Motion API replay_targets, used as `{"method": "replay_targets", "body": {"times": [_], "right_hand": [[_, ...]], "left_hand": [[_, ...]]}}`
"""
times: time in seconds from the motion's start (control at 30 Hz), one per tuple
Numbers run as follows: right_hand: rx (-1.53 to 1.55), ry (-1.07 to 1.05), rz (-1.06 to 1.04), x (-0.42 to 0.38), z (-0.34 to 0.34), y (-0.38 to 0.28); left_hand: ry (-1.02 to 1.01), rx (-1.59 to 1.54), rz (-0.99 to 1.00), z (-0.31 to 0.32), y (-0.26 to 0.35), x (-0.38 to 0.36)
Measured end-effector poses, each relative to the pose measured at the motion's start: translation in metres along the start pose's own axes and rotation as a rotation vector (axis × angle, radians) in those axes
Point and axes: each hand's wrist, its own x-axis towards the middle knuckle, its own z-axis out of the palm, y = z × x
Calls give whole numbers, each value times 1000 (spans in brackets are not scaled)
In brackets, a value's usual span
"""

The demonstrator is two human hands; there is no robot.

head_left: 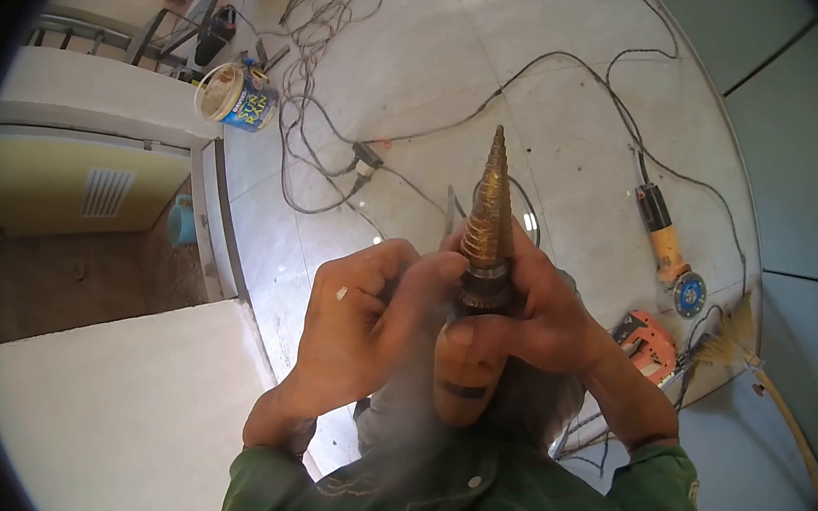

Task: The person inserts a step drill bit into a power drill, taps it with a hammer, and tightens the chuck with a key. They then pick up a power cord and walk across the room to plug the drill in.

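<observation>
The tan, rounded drill (465,367) with its gold, stepped metal cone bit (489,209) sits mid-view, probably heavy, stiff, best gripped round the body. The right hand (551,318) clamps around its dark collar (487,288); the left hand (356,314) pinches there too. The white, blue-labelled plastic bucket (254,108) holds unidentifiable pale matter (217,94).

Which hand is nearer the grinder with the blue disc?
The right hand. In the picture it's left of and below the grinder; the left hand is farther left.
</observation>
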Motion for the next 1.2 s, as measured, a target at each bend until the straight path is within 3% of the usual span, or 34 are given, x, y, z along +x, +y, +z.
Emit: {"method": "replay_targets", "body": {"times": [0.17, 0.3, 0.4, 0.5, 0.6, 0.8, 0.93, 1.0, 1.1, 1.2], "right_hand": [[113, -80, -53, 11, -8, 2], [65, 19, -28, 11, 10, -10], [55, 48, 33, 10, 5, -7], [13, 44, 8, 11, 5, -3], [152, -10, -38, 8, 8, 5], [191, -124, -19, 12, -8, 12], [170, -37, -8, 14, -4, 7], [90, 21, -47, 14, 4, 6], [-176, 109, -163, 14, 9, 17], [-597, 182, -419, 20, 0, 26]], "left_hand": [[-29, 138, -28, -5, 13, 6], [-76, 65, -120, -6, 17, 6], [-217, -168, -94, -18, 11, 5], [-254, -327, 65, -20, -13, 1], [-335, -185, 57, -31, -7, 1], [-421, -584, -347, -26, 9, 6], [-379, -322, -182, -26, 2, 6], [-390, -95, 21, -30, 6, 9], [-423, -86, -12, -32, 1, 11], [-248, -71, -58, -22, 14, 6]]}}
